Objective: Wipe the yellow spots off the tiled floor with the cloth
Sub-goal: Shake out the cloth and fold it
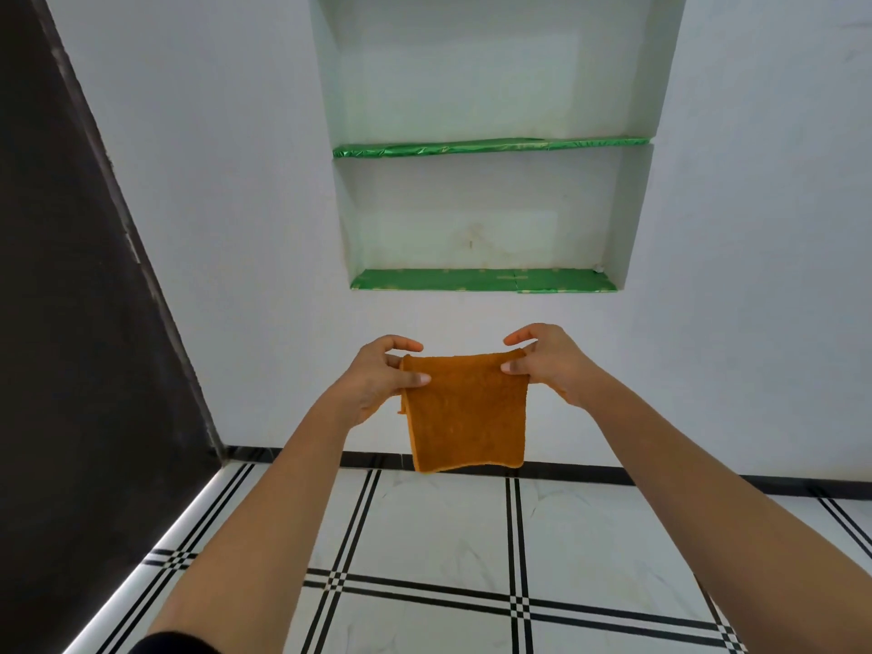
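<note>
Now, head view, single frame. Both forearms reach forward from the bottom edge, and the hands meet at mid-frame in front of a white wall (236, 228).

Cloth (465, 413): orange-brown terry, roughly square, held up in the air by its top edge and hanging flat. It touches nothing but the hands. In the picture its lower hem overlaps the black skirting strip (613, 475) at the foot of the wall. A narrow second edge of fabric shows behind its left side.

Left hand (377, 375): pinches the top left corner of the cloth, thumb pressed on the near face, fingers curled over the top edge behind it.

Right hand (547, 365): pinches the top right corner the same way, thumb on the near face, forefinger arched above the edge. The remaining fingers are hidden behind the hand.

Tiled floor (439, 526): white marbled tiles bordered by paired black lines that cross in small chequered squares. It lies below the cloth and under both forearms.

Surroundings: a recessed wall niche (490, 214) above the hands, with two shelves lined in green (481, 279). A dark panel (71, 323) fills the left side, with a pale strip along its base. A bit of black sleeve (174, 644) shows at the bottom left.
</note>
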Tool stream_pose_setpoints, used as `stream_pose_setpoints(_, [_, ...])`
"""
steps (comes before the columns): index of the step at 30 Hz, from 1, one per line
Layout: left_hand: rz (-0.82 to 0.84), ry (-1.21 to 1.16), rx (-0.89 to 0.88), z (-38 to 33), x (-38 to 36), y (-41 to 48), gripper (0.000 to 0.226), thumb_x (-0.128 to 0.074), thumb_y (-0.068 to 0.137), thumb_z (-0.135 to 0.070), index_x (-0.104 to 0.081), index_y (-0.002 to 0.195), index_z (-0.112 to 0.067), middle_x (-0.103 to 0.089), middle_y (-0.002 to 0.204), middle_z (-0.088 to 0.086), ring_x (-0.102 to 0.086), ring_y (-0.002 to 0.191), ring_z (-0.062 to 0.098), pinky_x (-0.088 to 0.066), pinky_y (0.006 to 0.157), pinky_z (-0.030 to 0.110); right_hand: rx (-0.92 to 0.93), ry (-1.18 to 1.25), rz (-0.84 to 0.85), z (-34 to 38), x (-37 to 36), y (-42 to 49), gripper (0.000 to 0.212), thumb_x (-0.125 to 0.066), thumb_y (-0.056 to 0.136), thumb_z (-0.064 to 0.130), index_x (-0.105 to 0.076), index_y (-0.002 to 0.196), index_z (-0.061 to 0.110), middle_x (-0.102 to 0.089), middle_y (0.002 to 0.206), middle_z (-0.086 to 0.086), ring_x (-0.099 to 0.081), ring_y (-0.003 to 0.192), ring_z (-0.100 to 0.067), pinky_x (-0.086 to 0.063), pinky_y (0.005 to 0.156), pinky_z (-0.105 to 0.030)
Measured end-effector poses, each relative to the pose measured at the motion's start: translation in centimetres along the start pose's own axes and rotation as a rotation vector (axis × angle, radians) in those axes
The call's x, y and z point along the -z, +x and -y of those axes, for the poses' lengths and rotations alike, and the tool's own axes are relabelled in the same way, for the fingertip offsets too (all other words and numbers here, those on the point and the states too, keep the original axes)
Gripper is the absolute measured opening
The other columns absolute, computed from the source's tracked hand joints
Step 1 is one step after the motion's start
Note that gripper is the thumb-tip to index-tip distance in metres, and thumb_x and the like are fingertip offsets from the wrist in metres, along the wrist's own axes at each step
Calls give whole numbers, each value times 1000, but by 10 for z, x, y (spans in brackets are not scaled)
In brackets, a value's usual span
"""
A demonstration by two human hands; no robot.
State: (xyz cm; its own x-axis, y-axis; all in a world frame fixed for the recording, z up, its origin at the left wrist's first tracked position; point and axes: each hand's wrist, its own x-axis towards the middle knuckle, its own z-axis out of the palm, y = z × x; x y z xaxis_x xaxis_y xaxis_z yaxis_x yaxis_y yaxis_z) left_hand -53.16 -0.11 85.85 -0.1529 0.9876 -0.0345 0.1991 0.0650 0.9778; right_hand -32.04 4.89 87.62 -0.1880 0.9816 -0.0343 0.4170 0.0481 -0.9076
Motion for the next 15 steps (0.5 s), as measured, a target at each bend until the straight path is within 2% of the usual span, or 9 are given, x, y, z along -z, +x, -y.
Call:
stream_pose_setpoints(3, [32,123,-44,-5,6,2,47,-73,75,0,-52,113,-18,-56,100,6,-57,93,21,-50,65,23,-11,100,49,4,6,-4,41,-62,81,-8,-55,117,10,-55,118,-15,-54,102,-26,-49,82,-33])
stream_pose_setpoints(5, [72,287,-67,-9,9,3,49,-73,75,1,-51,113,-19,-55,101,4,-56,94,21,-50,70,25,9,146,78,4,9,-5,43,-59,81,-13,-54,116,12,-55,117,-15,-54,104,-27,-49,86,-36])
stream_pose_setpoints(9, [85,724,-165,-14,10,7,41,-71,80,-9,-53,116,-16,-53,110,2,-53,99,20,-48,81,30,100,-4,64,0,9,-7,43,-63,79,-11,-55,112,15,-58,107,-10,-55,102,-25,-47,88,-34])
stream_pose_setpoints(12, [98,795,-174,-21,12,8,29,-68,83,-16,-60,111,-11,-60,106,5,-55,95,19,-46,79,28,105,-63,29,0,8,-6,40,-64,80,-7,-55,115,12,-58,105,-9,-56,98,-23,-46,83,-31])
stream_pose_setpoints(15, [41,687,-127,-23,16,6,26,-68,83,-27,-65,103,-9,-60,101,3,-54,96,19,-43,79,31,106,-165,33,0,9,-4,38,-61,85,-2,-53,120,10,-56,114,-12,-54,101,-23,-44,83,-30])
